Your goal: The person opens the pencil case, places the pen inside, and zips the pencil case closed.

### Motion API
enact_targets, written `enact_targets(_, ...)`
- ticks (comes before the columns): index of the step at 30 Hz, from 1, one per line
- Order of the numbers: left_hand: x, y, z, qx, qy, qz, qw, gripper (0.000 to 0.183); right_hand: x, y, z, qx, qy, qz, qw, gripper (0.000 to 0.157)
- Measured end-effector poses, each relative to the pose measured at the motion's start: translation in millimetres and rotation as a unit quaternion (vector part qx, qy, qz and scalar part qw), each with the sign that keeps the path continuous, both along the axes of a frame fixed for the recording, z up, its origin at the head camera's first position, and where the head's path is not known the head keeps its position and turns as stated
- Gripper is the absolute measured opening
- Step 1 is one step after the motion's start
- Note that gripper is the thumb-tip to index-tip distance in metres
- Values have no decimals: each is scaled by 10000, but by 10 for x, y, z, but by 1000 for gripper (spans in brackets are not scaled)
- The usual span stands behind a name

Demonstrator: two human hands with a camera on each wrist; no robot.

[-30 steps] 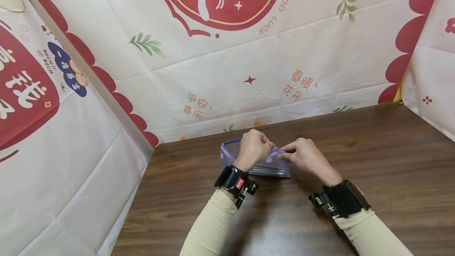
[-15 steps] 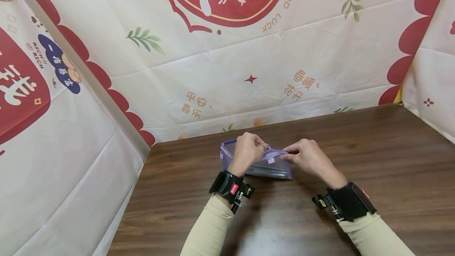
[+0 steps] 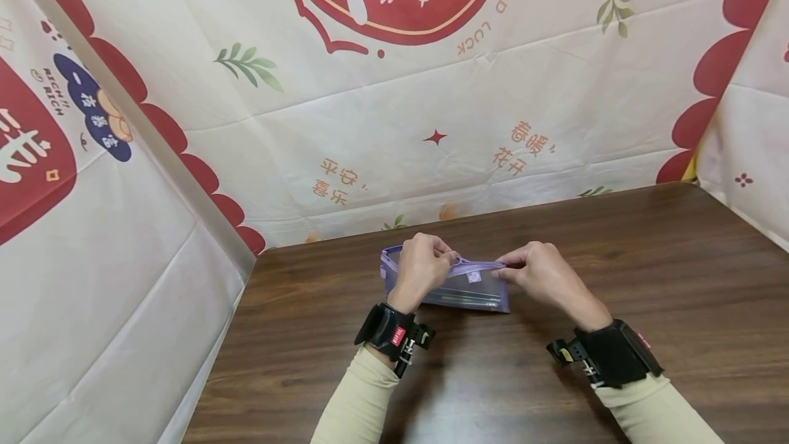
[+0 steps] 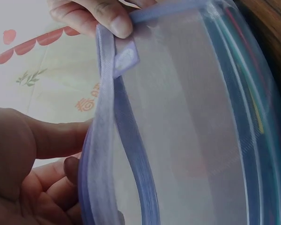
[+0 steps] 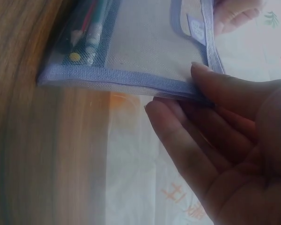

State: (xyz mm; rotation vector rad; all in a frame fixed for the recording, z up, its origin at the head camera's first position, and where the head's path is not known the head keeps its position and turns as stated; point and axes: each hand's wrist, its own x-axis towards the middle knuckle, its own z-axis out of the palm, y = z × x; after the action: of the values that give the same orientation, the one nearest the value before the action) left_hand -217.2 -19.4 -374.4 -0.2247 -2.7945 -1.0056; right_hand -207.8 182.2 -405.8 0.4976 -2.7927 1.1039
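Note:
A purple mesh pencil case point(image 3: 468, 287) stands on the table, its zipped edge uppermost. Pencils point(image 5: 86, 33) lie along its bottom, visible through the mesh. My left hand point(image 3: 419, 267) pinches the zipper at the upper edge, near the middle; its fingers partly hide the pull. At the top right corner, my right hand point(image 3: 544, 274) grips the case between thumb and fingers. Beside that corner hangs a small pale tag point(image 4: 126, 58). Toward the left end the case's mouth gapes, with its two purple bands point(image 4: 138, 154) apart in the left wrist view.
Brown wood-grain table point(image 3: 296, 362) surrounds the case. A white printed cloth point(image 3: 345, 108) hangs behind the table's back edge, and another cloth panel point(image 3: 142, 259) stands along the left side. Each wrist wears a black strapped camera mount point(image 3: 394, 334).
My left hand has slid leftward along the zipper, away from my right hand, uncovering more of the top edge and the tag. My right hand keeps its grip and shifts slightly right.

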Motion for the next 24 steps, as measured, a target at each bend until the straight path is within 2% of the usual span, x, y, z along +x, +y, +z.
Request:
enact_targets(5, -7, -60, -19, 13, 138, 144, 9998, 14, -8, 34, -3, 54, -4, -57, 10000, 14)
enact_targets(9, -9, -101, -27, 56, 268, 111, 9996, 13, -19, 49, 2, 102, -18, -60, 9999, 14)
enact_targets(16, -12, -141, -55, -345, 625, 312, 9970, 13, 1, 83, 35, 85, -60, -19, 9999, 15)
enact_targets(24, -25, -183, -75, -252, 614, 373, 9971, 12, -4, 109, 47, 96, -180, -91, 9997, 16)
